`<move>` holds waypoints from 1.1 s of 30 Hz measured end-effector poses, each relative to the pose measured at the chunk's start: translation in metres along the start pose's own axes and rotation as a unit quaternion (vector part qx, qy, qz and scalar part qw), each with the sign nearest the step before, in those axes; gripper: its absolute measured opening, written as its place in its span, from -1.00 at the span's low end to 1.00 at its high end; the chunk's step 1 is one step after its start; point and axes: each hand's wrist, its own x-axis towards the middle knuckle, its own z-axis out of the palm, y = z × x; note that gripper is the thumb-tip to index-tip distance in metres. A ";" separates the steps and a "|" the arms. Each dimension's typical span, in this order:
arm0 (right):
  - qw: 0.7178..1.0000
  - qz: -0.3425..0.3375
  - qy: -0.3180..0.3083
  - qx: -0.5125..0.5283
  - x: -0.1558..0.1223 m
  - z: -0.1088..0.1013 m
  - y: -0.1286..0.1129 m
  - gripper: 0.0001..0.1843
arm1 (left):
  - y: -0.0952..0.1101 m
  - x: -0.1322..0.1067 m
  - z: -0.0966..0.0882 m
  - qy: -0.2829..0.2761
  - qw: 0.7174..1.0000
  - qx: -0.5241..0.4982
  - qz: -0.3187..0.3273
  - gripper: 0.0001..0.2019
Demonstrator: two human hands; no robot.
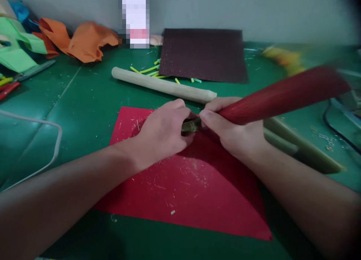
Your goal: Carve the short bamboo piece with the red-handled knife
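My left hand is closed around a short, dark green bamboo piece with a ringed joint, held low over a red sheet. My right hand grips a red-handled tool, whose broad handle slants up to the right and blurs at its far end. The tool's working end is hidden between my hands, close to the bamboo piece. Pale shavings and a small chip lie scattered on the red sheet.
A peeled wooden stick lies behind my hands. A dark brown sheet rests over yellow-green sticks at the back. Green bamboo lengths lie right. Orange cloth, scissors and a white cable are left.
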 end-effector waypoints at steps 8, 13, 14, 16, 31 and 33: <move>0.995 -0.017 -0.092 -0.019 0.000 -0.004 -0.005 -0.77 | 0.004 0.001 -0.005 -0.018 0.999 -0.038 -0.007 -0.81; 0.987 -0.028 -0.149 -0.053 0.002 -0.004 -0.003 -0.74 | 0.005 0.000 -0.008 -0.026 0.998 -0.053 0.010 -0.79; 0.989 -0.028 -0.138 -0.051 0.002 -0.004 -0.003 -0.74 | 0.005 0.000 -0.008 -0.023 0.998 -0.063 0.016 -0.79; 0.993 -0.024 -0.110 -0.037 0.003 -0.003 -0.005 -0.74 | 0.003 -0.002 -0.006 -0.014 0.996 -0.086 0.023 -0.81; 1.000 0.002 -0.008 0.003 0.002 0.003 -0.003 -0.75 | -0.001 0.000 0.002 0.005 0.997 -0.068 -0.024 -0.71; 0.999 -0.003 0.041 0.022 0.003 0.004 -0.003 -0.79 | -0.001 0.000 0.001 0.003 0.999 -0.032 -0.018 -0.76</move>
